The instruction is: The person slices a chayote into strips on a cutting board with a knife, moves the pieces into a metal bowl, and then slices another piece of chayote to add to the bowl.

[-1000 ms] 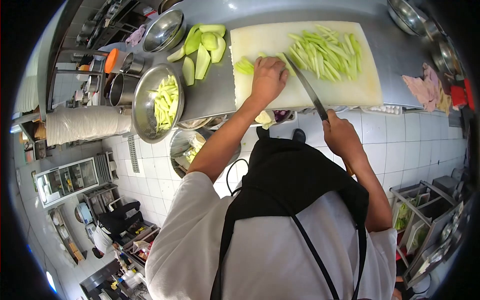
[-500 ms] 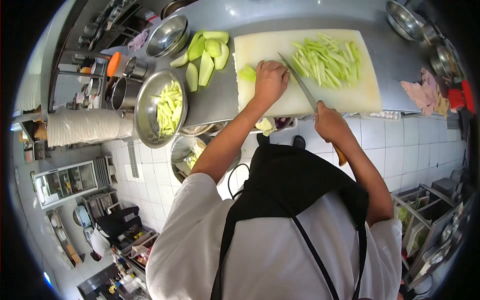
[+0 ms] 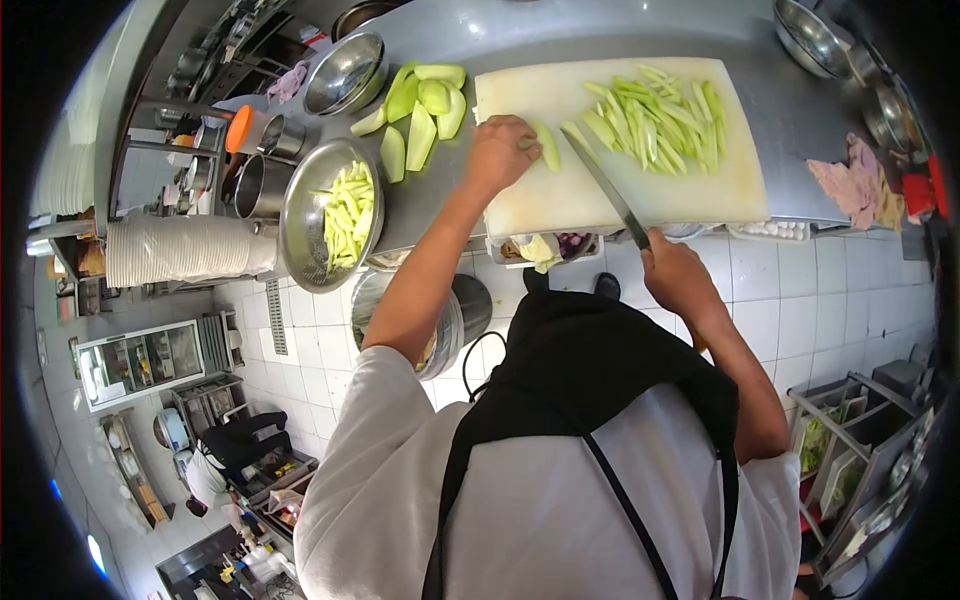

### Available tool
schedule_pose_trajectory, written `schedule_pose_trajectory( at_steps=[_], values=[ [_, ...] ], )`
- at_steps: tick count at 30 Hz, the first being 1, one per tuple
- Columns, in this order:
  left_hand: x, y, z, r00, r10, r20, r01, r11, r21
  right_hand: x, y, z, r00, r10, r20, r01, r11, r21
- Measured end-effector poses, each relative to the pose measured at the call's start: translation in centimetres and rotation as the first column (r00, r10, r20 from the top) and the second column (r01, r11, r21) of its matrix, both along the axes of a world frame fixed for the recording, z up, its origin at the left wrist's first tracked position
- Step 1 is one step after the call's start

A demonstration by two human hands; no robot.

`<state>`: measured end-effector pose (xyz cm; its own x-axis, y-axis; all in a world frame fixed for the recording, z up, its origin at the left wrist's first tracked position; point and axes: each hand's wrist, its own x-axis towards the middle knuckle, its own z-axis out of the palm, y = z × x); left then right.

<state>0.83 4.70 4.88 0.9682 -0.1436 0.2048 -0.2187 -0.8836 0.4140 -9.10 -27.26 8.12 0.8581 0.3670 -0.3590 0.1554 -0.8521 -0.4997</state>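
Note:
My right hand [image 3: 683, 275] is wrapped round the handle of a kitchen knife [image 3: 606, 185], its blade slanting up and left over the white cutting board [image 3: 690, 200]. At the board's left side my left hand [image 3: 500, 152] has curled fingers at the edge of a pale green vegetable piece [image 3: 547, 147], which lies between the fingertips and the blade. A thin sliver sits by the knife tip. To the right spreads a pile of cut green strips [image 3: 660, 120]. Several larger peeled pieces [image 3: 422, 135] rest on the steel table, left of the board.
A perforated steel bowl [image 3: 296, 235] with cut strips stands at the table's left edge, near another steel bowl [image 3: 345, 75]. Pink cloths [image 3: 850, 185] and steel bowls [image 3: 808, 40] are at the right. Below the table are bins [image 3: 440, 345]. A person [image 3: 235, 455] stands far left.
My left hand has shifted left, and the vegetable piece now shows right of its fingers. The knife has drawn slightly down and right with my right hand.

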Motion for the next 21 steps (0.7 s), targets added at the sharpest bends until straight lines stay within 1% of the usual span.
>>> schedule_pose_trajectory(
  at_steps=[2, 5, 8, 9, 12, 15, 18, 21],
  values=[
    [-0.1, -0.6, 0.0, 0.999, -0.020, -0.029, 0.019, 0.999, -0.033, 0.1, -0.3, 0.2, 0.999, -0.047, -0.024, 0.047, 0.999, -0.028],
    [0.4, -1.2, -2.7, 0.996, -0.037, 0.083, 0.042, 0.998, -0.053, 0.5, -1.1, 0.3, 0.997, -0.077, 0.010, 0.077, 0.997, -0.013],
    [-0.9, -4.3, -2.4, 0.988, -0.024, 0.150, 0.019, 0.999, 0.035, 0.7, -0.9, 0.2, 0.997, -0.074, -0.014, 0.073, 0.996, -0.043],
    [-1.2, -5.1, -2.4, 0.990, -0.030, 0.140, 0.031, 0.999, -0.009, 0.5, -0.7, 0.4, 0.996, -0.084, -0.011, 0.084, 0.996, -0.036],
    [-1.7, -6.3, -2.2, 0.990, -0.021, 0.142, 0.019, 1.000, 0.017, -0.2, -0.2, 1.7, 0.994, -0.107, -0.027, 0.106, 0.994, -0.035],
    [-1.8, -6.1, -2.1, 0.988, 0.007, 0.157, 0.002, 0.998, -0.060, -0.7, 0.0, 2.6, 0.991, -0.111, -0.069, 0.109, 0.993, -0.044],
    [-1.7, -5.9, -2.3, 0.977, -0.014, 0.215, 0.035, 0.995, -0.092, -1.3, 0.1, 2.5, 0.990, -0.103, -0.097, 0.100, 0.995, -0.031],
    [-1.6, -6.0, -2.6, 0.978, -0.040, 0.203, 0.063, 0.992, -0.111, -1.5, 0.3, 2.2, 0.987, -0.104, -0.123, 0.100, 0.994, -0.039]
  ],
)
